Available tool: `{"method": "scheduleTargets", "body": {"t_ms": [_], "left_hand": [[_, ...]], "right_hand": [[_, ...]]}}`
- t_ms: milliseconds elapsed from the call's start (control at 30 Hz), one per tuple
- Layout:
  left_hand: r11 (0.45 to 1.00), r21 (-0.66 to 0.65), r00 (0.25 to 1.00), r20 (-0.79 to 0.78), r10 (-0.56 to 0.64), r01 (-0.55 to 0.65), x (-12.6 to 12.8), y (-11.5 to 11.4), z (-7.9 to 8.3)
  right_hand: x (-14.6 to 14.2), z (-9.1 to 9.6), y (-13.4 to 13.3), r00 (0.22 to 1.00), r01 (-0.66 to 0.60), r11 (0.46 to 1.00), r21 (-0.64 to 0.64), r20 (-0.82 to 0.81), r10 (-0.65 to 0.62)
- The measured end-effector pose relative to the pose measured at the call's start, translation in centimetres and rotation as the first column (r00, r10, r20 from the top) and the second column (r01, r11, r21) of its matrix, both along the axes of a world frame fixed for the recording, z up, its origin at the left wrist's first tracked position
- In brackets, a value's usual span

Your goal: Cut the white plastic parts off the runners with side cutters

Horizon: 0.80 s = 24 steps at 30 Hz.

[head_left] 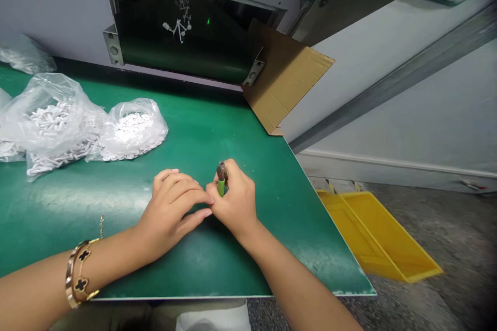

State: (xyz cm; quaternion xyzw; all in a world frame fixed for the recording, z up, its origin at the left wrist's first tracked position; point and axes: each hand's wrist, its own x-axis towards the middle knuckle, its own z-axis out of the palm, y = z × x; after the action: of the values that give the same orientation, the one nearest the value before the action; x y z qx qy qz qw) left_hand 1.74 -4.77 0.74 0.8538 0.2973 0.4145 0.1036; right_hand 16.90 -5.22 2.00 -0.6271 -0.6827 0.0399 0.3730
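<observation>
My right hand (pixel 235 201) is closed round a small hand tool (pixel 221 178) with a green handle and a dark end that sticks up past the thumb. It looks like small pliers, mostly hidden in the fist. My left hand (pixel 173 204) reaches in from the left, its thumb and forefinger tips drawn together against the right hand. Whatever lies between those fingertips is too small or hidden to make out. Both hands rest low over the green tabletop (pixel 186 274), near its front edge.
Clear bags of small white parts stand at left: one bag (pixel 132 129) of round pieces, another (pixel 54 119) of longer ones. Behind is a dark green conveyor belt (pixel 155 51) carrying a white branched plastic piece (pixel 179 29). Cardboard (pixel 287 77) leans beside it. A yellow crate (pixel 382 238) is right, below the table.
</observation>
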Motion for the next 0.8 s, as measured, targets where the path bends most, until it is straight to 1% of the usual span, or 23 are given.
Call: {"method": "scheduleTargets", "body": {"t_ms": [167, 233, 333, 500, 633, 800], "left_hand": [[1.000, -0.014, 1.000, 0.016, -0.025, 0.025, 0.02, -0.11, 0.21], [1.000, -0.012, 0.999, 0.037, -0.009, 0.009, 0.08, -0.14, 0.21], [1.000, 0.024, 0.999, 0.046, 0.017, -0.018, 0.13, -0.07, 0.09], [0.998, 0.060, 0.998, 0.066, -0.015, 0.011, 0.09, 0.13, 0.09], [0.999, 0.043, 0.997, 0.068, -0.029, 0.026, 0.08, 0.16, 0.27], [0.999, 0.041, 0.996, 0.089, 0.015, -0.019, 0.27, 0.15, 0.25]], "right_hand": [[-0.03, -0.01, -0.02, 1.000, 0.014, 1.000, 0.003, -0.004, -0.014], [-0.03, -0.04, -0.04, 1.000, 0.013, 1.000, 0.000, -0.009, -0.013], [-0.05, -0.09, -0.07, 1.000, 0.012, 1.000, -0.022, -0.026, -0.013], [-0.15, -0.17, 0.00, 0.998, 0.025, 0.998, -0.050, -0.057, -0.028], [-0.31, -0.06, 0.06, 0.995, 0.034, 0.996, -0.078, -0.093, -0.041], [-0.42, 0.13, 0.01, 0.988, 0.014, 0.997, -0.080, -0.153, -0.026]]}}
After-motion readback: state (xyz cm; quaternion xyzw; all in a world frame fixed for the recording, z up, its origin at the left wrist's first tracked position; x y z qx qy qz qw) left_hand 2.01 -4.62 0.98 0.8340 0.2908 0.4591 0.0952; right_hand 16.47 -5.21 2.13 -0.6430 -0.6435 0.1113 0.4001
